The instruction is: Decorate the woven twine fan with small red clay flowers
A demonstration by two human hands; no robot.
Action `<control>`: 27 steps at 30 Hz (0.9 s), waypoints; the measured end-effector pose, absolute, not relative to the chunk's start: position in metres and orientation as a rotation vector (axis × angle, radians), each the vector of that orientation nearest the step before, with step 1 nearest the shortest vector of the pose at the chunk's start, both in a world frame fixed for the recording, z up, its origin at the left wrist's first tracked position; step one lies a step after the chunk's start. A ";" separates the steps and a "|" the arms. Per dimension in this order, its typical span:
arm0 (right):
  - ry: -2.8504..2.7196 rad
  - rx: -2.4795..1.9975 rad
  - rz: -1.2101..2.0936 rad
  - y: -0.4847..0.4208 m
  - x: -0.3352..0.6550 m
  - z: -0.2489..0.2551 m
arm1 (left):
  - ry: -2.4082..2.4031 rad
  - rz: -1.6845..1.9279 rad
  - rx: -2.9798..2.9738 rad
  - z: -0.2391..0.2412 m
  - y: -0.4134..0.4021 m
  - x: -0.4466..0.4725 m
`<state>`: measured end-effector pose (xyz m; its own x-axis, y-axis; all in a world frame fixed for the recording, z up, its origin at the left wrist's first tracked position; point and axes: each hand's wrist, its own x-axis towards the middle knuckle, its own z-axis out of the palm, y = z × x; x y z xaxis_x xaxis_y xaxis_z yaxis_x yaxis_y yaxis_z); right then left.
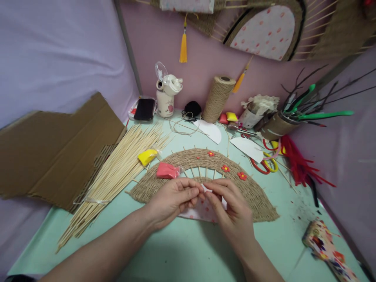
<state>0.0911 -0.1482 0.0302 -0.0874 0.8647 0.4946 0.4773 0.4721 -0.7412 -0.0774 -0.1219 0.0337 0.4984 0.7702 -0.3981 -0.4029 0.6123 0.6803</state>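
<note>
Over the middle of a woven twine fan (261, 196) my left hand (179, 196) and my right hand (232, 203) meet at the fingertips. Both are closed in a pinch, and whatever lies between the fingers is too small or hidden to make out. Red clay flowers with yellow centres, one of them a flower (225, 168), sit on the fan's woven band. Just beyond my left hand a packet of coral-red clay (167, 170) rests on the fan. A packet of yellow clay (147, 157) lies to its left. My hands partly cover the fan's spotted white centre (190, 213).
Bamboo sticks (117, 168) and cardboard (58, 149) lie at left. Behind stand a phone (145, 109), a white bottle (166, 100), a twine spool (219, 100) and a tool holder (276, 127). Scissors (270, 162) and a floral-patterned glue gun (326, 243) are at right.
</note>
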 end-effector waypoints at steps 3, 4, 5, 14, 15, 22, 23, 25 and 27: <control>-1.717 -1.148 0.452 -0.148 0.092 0.031 | 0.752 0.809 0.489 0.034 -0.121 -0.077; -1.721 -1.148 0.440 -0.148 0.092 0.031 | 0.754 0.824 0.461 0.035 -0.121 -0.077; -1.729 -1.149 0.422 -0.148 0.092 0.030 | 0.756 0.831 0.435 0.035 -0.120 -0.076; -1.924 -1.241 0.227 -0.147 0.085 0.022 | 0.763 0.802 0.343 0.037 -0.126 -0.069; -1.920 -1.236 0.254 -0.148 0.085 0.022 | 0.757 0.800 0.353 0.036 -0.127 -0.069; -1.862 -1.204 0.290 -0.151 0.081 0.025 | 0.553 0.767 0.201 0.037 -0.127 -0.067; -1.885 -1.195 0.266 -0.152 0.078 0.024 | 0.502 0.774 0.153 0.038 -0.126 -0.066; -1.966 -1.177 0.195 -0.153 0.071 0.021 | 0.451 0.796 0.061 0.038 -0.125 -0.065; -2.069 -1.173 0.137 -0.155 0.066 0.018 | 0.460 0.847 -0.012 0.037 -0.123 -0.067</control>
